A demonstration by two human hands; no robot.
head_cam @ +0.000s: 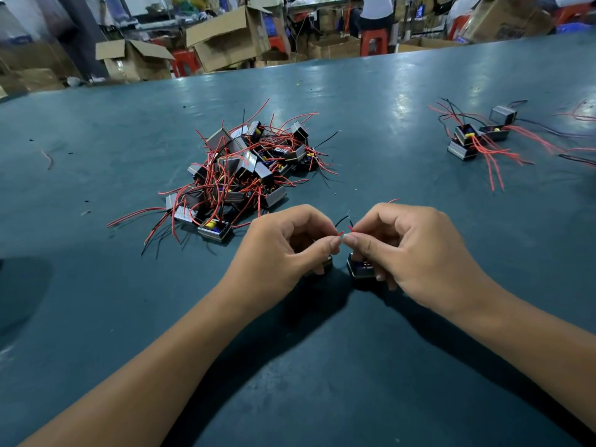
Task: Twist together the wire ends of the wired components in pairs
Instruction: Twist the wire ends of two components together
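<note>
My left hand (283,245) and my right hand (409,250) meet at the table's middle, fingertips almost touching. Each pinches the end of a thin red wire (344,233) between thumb and forefinger. A black wire (342,221) loops up just behind the fingertips. Under my right hand sits a small dark wired component (359,269); another is mostly hidden beneath my left hand. A tangled pile of such components (238,169), dark blocks with red and black leads, lies behind my left hand.
A smaller group of components (474,137) with red leads lies at the far right on the blue-green table (322,366). A loose red wire scrap (49,159) lies at the left. Cardboard boxes (225,37) and red stools stand beyond the table's far edge.
</note>
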